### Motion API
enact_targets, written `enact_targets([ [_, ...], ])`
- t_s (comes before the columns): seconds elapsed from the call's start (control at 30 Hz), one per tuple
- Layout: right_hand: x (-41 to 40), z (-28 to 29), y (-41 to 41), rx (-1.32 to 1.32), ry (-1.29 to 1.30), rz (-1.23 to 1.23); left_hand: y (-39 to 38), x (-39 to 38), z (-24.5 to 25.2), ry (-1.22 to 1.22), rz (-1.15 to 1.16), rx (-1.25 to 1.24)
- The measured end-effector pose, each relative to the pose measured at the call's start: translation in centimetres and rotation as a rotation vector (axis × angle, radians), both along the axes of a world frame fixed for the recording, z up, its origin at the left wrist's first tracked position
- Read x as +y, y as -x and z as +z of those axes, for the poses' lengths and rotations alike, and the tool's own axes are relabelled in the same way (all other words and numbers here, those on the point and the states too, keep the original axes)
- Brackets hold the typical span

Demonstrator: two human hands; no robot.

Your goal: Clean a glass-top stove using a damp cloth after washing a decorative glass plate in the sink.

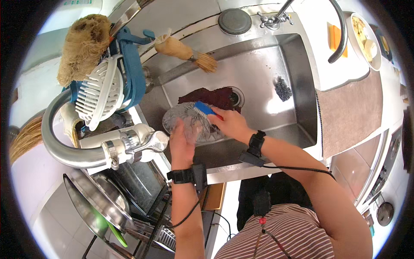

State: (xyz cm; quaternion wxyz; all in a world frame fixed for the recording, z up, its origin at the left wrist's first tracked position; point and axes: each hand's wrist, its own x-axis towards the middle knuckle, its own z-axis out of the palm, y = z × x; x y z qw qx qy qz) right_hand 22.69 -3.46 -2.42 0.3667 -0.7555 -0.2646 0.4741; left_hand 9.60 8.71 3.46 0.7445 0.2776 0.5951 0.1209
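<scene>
A clear patterned glass dish (181,115) is tilted over the near left part of the sink, with my left hand (184,139) gripping its near side. My right hand (231,124) is closed around a small blue brush (203,107) with a red part at my fingers. Its white bristles are against or very close to the dish. Behind the dish, a dark red cloth (210,96) lies on the sink floor beside the drain (238,96) and partly over it. A dark scouring pad (282,88) lies farther right in the sink.
The steel sink's rim (305,48) surrounds the work. A bundled-twig brush (186,51) overhangs its back left edge. At left are a large chrome tap (77,155), a loofah (85,45) and a white slotted holder (100,92). A brown mat (352,111) and a food dish (376,60) sit at right.
</scene>
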Motion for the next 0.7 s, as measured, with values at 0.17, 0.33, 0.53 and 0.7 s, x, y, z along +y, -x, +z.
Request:
enact_targets([
  [0.17,0.2,0.8,0.6,-0.018,0.018,-0.019,-0.6,-3.9,-1.0,-0.020,0.198,-0.233],
  [0.33,-0.8,3.5,3.1,-0.147,-0.195,0.129,-0.4,-3.1,-1.1,-0.031,0.343,-0.114],
  [0.53,-1.3,5.0,3.6,-0.098,-0.233,0.164,-1.1,-2.6,-0.1,0.008,0.264,-0.242],
  [0.7,0.5,1.8,0.3,-0.070,-0.041,0.105,-1.0,-2.0,-0.7,0.036,0.257,-0.259],
])
